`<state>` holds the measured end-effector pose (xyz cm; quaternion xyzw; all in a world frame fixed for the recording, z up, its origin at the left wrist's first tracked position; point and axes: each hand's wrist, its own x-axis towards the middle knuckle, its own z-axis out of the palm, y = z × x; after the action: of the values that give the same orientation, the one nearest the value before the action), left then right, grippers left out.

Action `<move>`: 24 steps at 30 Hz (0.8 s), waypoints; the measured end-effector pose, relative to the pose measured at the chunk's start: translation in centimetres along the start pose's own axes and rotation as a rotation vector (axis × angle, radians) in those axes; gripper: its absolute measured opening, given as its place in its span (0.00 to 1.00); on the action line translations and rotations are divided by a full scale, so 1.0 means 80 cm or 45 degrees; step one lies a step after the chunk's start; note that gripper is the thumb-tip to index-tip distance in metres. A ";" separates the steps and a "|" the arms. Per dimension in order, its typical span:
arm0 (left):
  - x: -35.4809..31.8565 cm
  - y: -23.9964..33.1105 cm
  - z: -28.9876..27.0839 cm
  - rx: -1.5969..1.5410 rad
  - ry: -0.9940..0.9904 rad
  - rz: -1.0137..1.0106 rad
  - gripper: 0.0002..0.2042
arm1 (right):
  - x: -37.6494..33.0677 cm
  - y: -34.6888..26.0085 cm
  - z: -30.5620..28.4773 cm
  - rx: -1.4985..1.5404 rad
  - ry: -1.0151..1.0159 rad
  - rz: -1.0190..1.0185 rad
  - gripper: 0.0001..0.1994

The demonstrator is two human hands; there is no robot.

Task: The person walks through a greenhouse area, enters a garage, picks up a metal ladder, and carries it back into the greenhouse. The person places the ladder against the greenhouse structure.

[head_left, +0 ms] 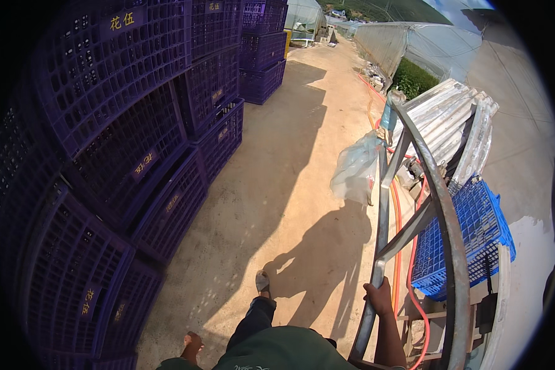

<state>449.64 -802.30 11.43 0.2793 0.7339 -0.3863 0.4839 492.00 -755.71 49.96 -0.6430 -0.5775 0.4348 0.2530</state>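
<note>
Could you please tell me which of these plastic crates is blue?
The blue crate is the one at right, partly behind the metal frame the right hand grips; the purple crates stand stacked on the left.

This is an outdoor greenhouse-farm yard: plastic-film greenhouses (382, 46) stand along a sunlit concrete lane (259, 160), green plants (413, 78) grow beside one, and slatted purple plastic crates (213, 77) rise in stacks.

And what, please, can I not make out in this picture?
All in the head view:
Metal frame: lower end, cut off by the lower edge.
Purple crates: leftmost edges, lost in the dark rim.
Right hand: palm, hidden by its own grip.
Left hand: finger pose, too small.
Other foot: hidden by the green shirt.
</note>
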 end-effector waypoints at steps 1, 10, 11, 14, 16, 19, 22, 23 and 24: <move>0.007 0.012 -0.047 -0.531 0.063 -0.086 0.13 | 0.045 -0.015 0.014 -0.008 0.000 0.013 0.17; -0.102 0.180 -0.741 -1.412 1.072 0.570 0.06 | 0.405 -0.208 0.058 -0.009 -0.026 0.009 0.19; -0.118 0.200 -0.814 -1.747 0.961 0.729 0.06 | 0.447 -0.221 0.064 0.011 -0.031 0.002 0.19; -0.126 0.251 -0.995 -1.719 0.962 0.875 0.06 | 0.588 -0.246 0.090 0.002 -0.025 -0.001 0.18; -0.100 0.283 -1.077 -1.643 1.094 0.956 0.06 | 0.692 -0.260 0.109 0.039 -0.023 -0.021 0.17; -0.033 0.318 -1.148 -1.713 0.931 0.649 0.05 | 0.846 -0.299 0.122 0.081 -0.042 -0.067 0.15; 0.028 0.334 -1.175 -1.249 0.804 0.272 0.02 | 0.985 -0.362 0.114 0.023 -0.028 -0.021 0.14; 0.043 0.341 -1.181 -1.358 0.714 0.202 0.01 | 1.028 -0.384 0.110 0.022 -0.022 -0.065 0.14; 0.056 0.343 -1.187 -1.679 0.662 0.188 0.01 | 1.071 -0.404 0.108 -0.016 -0.015 -0.063 0.14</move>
<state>422.51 -707.67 21.27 0.0607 0.8855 0.2510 0.3862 463.92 -668.09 49.59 -0.6274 -0.5974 0.4286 0.2564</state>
